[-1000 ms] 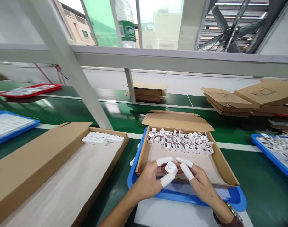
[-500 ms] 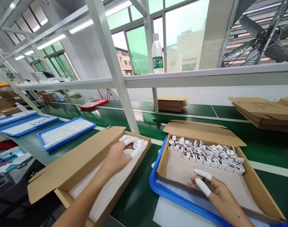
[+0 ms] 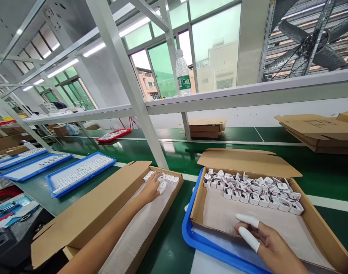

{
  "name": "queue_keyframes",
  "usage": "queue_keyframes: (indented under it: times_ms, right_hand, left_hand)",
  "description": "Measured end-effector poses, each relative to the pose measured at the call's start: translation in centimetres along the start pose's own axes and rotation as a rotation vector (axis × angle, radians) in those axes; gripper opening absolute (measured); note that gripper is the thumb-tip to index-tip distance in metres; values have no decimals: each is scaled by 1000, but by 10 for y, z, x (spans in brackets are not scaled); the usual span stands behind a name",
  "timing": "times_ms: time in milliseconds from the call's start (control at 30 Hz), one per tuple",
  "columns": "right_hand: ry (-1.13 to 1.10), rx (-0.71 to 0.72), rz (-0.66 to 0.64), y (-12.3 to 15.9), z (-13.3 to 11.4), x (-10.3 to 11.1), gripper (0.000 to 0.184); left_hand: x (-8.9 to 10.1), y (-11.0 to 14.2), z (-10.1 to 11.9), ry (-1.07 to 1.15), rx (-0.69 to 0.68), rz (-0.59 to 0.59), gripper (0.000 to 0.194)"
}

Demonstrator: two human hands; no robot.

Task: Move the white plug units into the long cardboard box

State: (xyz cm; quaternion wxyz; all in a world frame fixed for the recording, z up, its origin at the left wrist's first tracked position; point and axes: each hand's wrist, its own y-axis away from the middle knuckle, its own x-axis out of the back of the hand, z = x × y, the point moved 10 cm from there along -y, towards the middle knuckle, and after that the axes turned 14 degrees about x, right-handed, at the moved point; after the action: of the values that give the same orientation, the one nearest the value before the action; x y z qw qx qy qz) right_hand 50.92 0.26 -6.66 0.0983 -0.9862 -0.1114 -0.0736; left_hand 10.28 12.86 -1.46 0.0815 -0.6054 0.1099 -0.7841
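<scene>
At the far end of the long cardboard box (image 3: 166, 217), my left hand (image 3: 150, 189) reaches down to a short row of small white plastic pieces (image 3: 170, 179). Its fingers close on one white piece, though white finger cots blend with the parts and hide the exact grip. Over the near edge of a second, wider cardboard box (image 3: 323, 224) hovers my right hand (image 3: 272, 241). Thumb and index finger wear white cots and are held apart, with nothing between them. Rows of small white housings with thin wires (image 3: 255, 196) fill the back of this wider box.
The wider box sits in a blue tray (image 3: 188, 228). Blue trays of white parts (image 3: 81, 171) stand to the left, a red tray (image 3: 113, 135) farther back. A metal post (image 3: 131, 87) rises behind the boxes. Folded cartons (image 3: 324, 131) lie at the back right.
My left hand has lowered onto the white pieces at the box's far end, its fingers going down among them. My right hand stays nearly where it was. The camera view has shifted slightly.
</scene>
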Motion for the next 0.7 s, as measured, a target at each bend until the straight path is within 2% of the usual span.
queue_keyframes:
  times_ms: [100,300,433,567,700]
  right_hand:
    - [19,13,14,0,6,2,37]
    - [6,-11,-53,1,22,-5,45]
    - [31,-6,-44,3,19,-1,36]
    - [33,70,-77,-2,2,-5,29]
    - [93,178,-134,-8,-21,-12,18]
  left_hand:
    - [-2,-4,-2,-24,-14,-22,18]
    - [-7,-6,-3,-22,-1,-31,14]
    - [-2,-5,-6,12,38,-10,15]
    - [24,-8,-13,73,133,47,35]
    - [62,-8,-3,176,232,94,31]
